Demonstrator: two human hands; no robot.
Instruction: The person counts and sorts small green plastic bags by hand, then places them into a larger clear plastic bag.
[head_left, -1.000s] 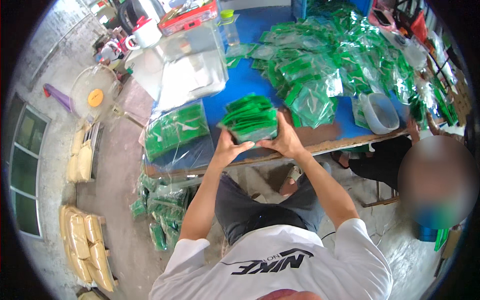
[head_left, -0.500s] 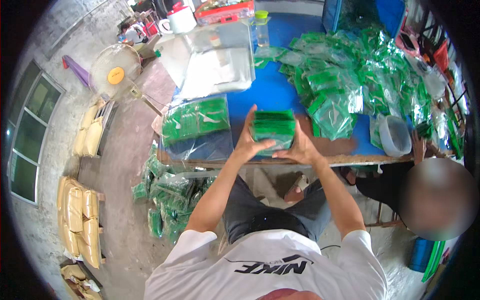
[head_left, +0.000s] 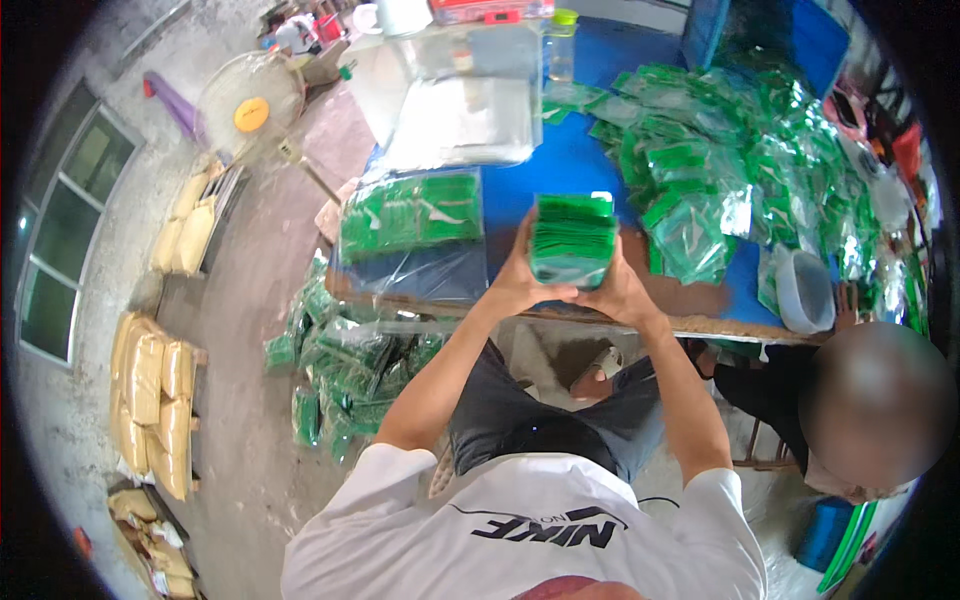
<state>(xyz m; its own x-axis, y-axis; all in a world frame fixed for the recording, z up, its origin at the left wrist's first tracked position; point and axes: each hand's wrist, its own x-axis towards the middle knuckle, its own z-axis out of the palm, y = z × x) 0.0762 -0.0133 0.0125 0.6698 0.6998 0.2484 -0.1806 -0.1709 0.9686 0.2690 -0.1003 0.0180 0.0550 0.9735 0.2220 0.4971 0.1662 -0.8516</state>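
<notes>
Between my two hands is a thick stack of small green packets (head_left: 573, 240), held over the front edge of the blue table. My left hand (head_left: 520, 280) grips its left side and my right hand (head_left: 617, 290) its right side, with fingers meeting beneath the lower end. To the left lies a large clear bag (head_left: 411, 225) with rows of the same green packets inside. A big loose heap of green packets (head_left: 690, 165) covers the table on the right.
A pile of clear plastic bags (head_left: 470, 120) lies at the back left, near a bottle (head_left: 562, 50). Filled bags (head_left: 350, 375) sit on the floor left of my legs. A fan (head_left: 250, 110) stands beyond. At right are a white bowl (head_left: 803, 292) and another person (head_left: 765, 395).
My hands have tilted the stack, so more of its packet edges show, and its lower end now rests lower in my fingers. The whole view has shifted slightly.
</notes>
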